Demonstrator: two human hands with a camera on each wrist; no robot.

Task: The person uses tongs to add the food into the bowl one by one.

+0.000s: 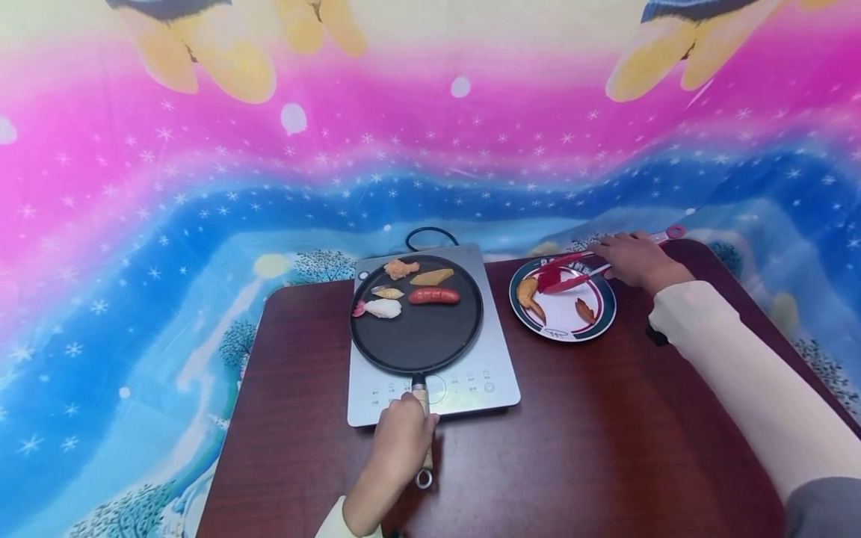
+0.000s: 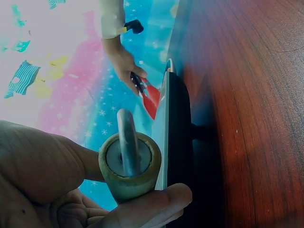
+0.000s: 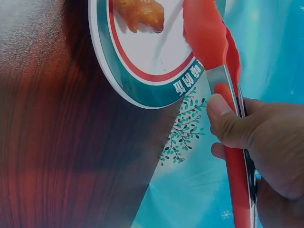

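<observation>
My left hand (image 1: 402,437) grips the wooden handle (image 2: 130,183) of a flat black frying pan (image 1: 420,336). In the pan lie a scored sausage (image 1: 434,297), a shrimp (image 1: 380,308) with a pink tail, a tan slab (image 1: 432,277), a small yellowish piece (image 1: 386,292) and an orange-pink crumbly piece (image 1: 400,268). My right hand (image 1: 635,260) holds red-tipped metal tongs (image 3: 206,35) over a plate (image 1: 572,335). A dark red piece (image 1: 549,279) lies between the tong tips; whether they touch it I cannot tell. Also on the plate are a chicken wing (image 1: 528,297) and a small brown piece (image 1: 585,311).
The pan stands on a silver induction cooker (image 1: 501,373) with a touch panel at its front. A black cable (image 1: 430,229) loops behind it. The dark wooden table (image 1: 572,433) backs onto a patterned cloth (image 1: 430,149).
</observation>
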